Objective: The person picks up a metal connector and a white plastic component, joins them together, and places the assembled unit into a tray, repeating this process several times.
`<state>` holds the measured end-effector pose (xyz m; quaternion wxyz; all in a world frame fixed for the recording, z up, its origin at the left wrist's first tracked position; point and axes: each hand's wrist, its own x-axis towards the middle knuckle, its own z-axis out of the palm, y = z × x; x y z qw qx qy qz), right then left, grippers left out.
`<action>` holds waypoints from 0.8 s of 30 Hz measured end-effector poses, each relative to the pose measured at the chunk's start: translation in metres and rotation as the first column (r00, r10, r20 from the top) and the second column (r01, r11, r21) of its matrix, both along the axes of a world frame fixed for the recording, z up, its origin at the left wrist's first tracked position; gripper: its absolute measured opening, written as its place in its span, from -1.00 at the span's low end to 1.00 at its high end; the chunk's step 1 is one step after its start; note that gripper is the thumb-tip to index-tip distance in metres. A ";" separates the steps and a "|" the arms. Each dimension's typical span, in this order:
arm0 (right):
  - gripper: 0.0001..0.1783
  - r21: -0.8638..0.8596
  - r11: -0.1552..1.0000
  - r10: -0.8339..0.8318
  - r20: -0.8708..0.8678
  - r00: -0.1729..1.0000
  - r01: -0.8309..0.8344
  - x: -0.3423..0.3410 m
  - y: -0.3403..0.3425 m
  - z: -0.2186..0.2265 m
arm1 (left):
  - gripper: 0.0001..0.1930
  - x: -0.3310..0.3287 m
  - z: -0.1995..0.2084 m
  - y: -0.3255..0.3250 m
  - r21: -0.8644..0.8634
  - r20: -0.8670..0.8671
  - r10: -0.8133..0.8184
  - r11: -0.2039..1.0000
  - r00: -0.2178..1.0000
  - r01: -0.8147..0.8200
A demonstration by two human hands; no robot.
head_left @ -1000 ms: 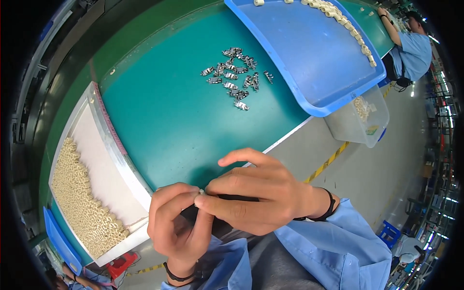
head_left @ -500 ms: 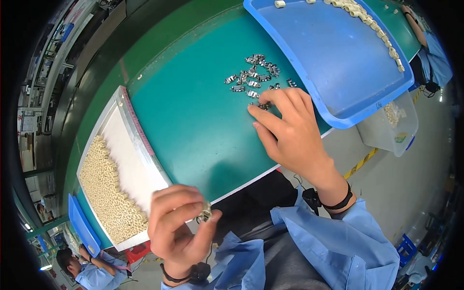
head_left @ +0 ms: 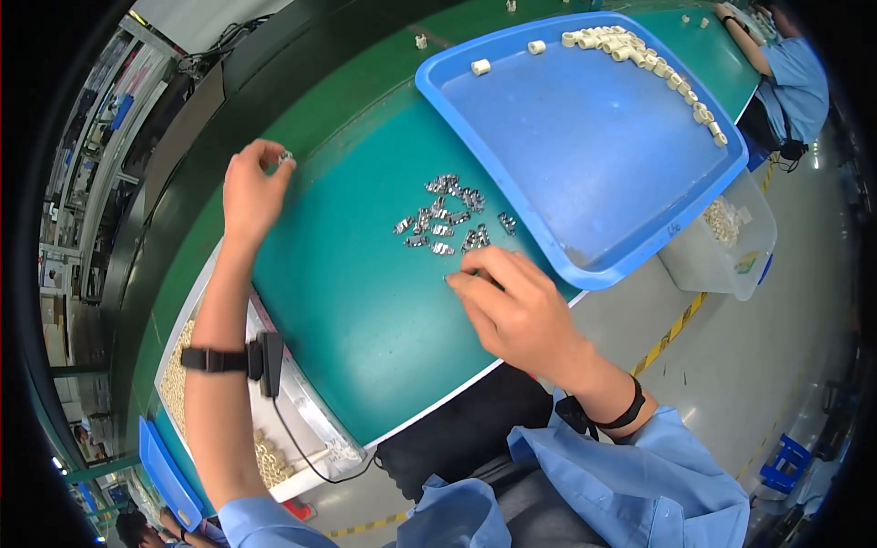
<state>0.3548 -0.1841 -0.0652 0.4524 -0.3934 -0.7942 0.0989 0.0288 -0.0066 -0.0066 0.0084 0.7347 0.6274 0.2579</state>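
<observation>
Stretched out over the far left of the green surface, my left hand (head_left: 254,187) pinches a small pale part (head_left: 286,157) between thumb and fingertips. My right hand (head_left: 516,306) is low over the near side of the green table (head_left: 365,338), thumb and index finger drawn together. Something tiny shows at those fingertips, too small to name. Just beyond it lies a loose group of small shiny metal clips (head_left: 442,230), some partly hidden by the right fingers.
A blue tray (head_left: 575,265) with cream ring-shaped pieces (head_left: 639,55) stands at right. Left, under my forearm, is a white tray (head_left: 306,402) of many small cream pieces. A dark green strip (head_left: 356,64) carries a few pale parts (head_left: 421,41). A co-worker (head_left: 790,82) sits far right.
My left hand has moved from near my body to the far left, still holding the small part. My right hand stays by the metal clips, its fingers closer together. The view has shifted.
</observation>
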 end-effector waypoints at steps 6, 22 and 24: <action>-0.77 -0.020 1.000 -0.009 -0.030 1.000 0.008 0.004 -0.002 -0.001 | -0.77 -0.004 -0.035 0.071 -0.094 0.203 0.085 0.993 0.975 -0.067; -0.81 0.066 0.998 -0.016 0.034 0.999 0.014 0.008 -0.002 0.004 | -0.43 -0.049 0.084 -0.097 -0.018 0.111 -0.125 0.992 0.986 0.128; -0.80 0.059 0.998 0.034 0.010 0.999 -0.034 0.004 -0.002 0.003 | -0.65 -0.065 0.110 -0.166 -0.166 0.026 -0.040 0.985 0.999 0.044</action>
